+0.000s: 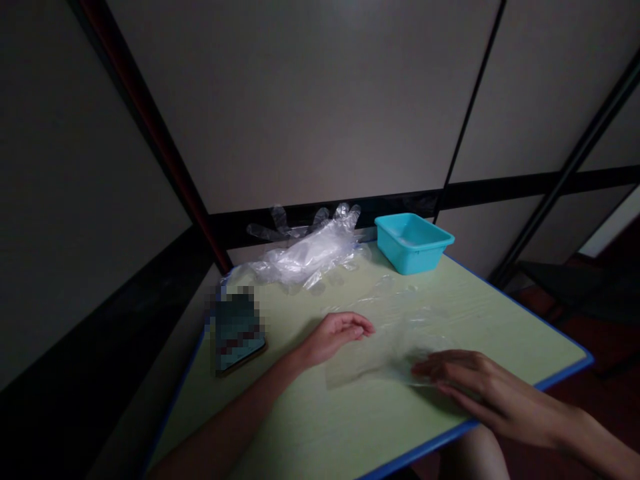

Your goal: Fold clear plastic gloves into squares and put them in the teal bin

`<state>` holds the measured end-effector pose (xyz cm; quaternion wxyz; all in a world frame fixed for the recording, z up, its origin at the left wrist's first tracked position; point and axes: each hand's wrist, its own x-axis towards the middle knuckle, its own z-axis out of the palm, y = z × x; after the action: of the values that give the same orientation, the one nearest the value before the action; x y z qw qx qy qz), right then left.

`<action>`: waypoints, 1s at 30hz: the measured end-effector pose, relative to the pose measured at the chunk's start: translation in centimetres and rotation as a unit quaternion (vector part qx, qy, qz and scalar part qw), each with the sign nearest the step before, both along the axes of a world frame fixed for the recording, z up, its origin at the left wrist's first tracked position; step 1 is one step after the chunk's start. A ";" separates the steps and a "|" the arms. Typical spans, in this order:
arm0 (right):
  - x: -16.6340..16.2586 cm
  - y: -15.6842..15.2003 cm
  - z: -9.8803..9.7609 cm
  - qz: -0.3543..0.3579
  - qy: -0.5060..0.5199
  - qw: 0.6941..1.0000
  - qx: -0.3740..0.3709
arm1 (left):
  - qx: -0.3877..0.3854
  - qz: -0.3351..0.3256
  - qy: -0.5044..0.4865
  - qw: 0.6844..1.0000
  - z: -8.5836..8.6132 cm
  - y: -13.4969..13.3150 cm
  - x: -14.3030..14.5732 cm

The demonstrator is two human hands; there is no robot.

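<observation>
One clear plastic glove (383, 343): on worktop (300, 420), between both grips.
Left grip (334, 337): half-curled, by glove's left side; can't tell if holding.
Right grip (480, 383): fingers bent at glove's right side, blurred; can't tell if closed.

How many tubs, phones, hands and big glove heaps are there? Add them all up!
Turquoise tub: 1
Phone: 1
Hands (left hand, right hand): 2
Glove heap: 1
Total: 5, leaving out the thin plastic by the hands, too see-through to count
</observation>
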<state>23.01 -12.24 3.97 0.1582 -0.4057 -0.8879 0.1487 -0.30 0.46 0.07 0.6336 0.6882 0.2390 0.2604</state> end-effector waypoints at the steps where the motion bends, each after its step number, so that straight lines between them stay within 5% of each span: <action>1: -0.1 0.0 0.2 -0.004 -0.002 1.000 -0.004 | 0.030 -0.001 0.007 1.000 0.1 0.1 -0.1; 6: -0.5 -0.1 1.4 -0.018 -0.006 1.000 -0.023 | 0.144 -0.042 0.020 0.989 0.8 0.0 -0.5; 10: -0.5 -0.1 2.5 -0.029 0.012 0.998 -0.045 | 0.150 -0.105 0.018 0.983 1.7 -0.2 -0.7; 13: -0.7 0.1 3.7 -0.043 0.055 0.995 -0.074 | 0.106 -0.146 0.017 0.983 2.1 -0.2 -0.9; 16: -1.1 0.5 5.2 -0.038 0.146 0.982 -0.115 | -0.053 -0.198 0.014 0.979 2.1 -0.2 -1.1; 20: -1.7 1.7 7.2 0.003 0.360 0.909 -0.208 | -0.271 -0.278 -0.065 0.919 2.1 -0.3 -1.5; 25: -1.7 4.7 8.6 0.015 0.546 0.800 -0.248 | -0.338 -0.354 -0.145 0.860 3.5 -0.2 -2.0; 30: -0.6 9.2 5.6 -0.065 0.615 0.731 -0.288 | -0.349 -0.292 -0.169 0.874 3.5 0.5 -2.6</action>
<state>22.40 -3.06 9.53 0.5547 -0.3085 -0.4819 0.6040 -2.92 0.97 3.57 0.9106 0.4062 -0.0086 0.0756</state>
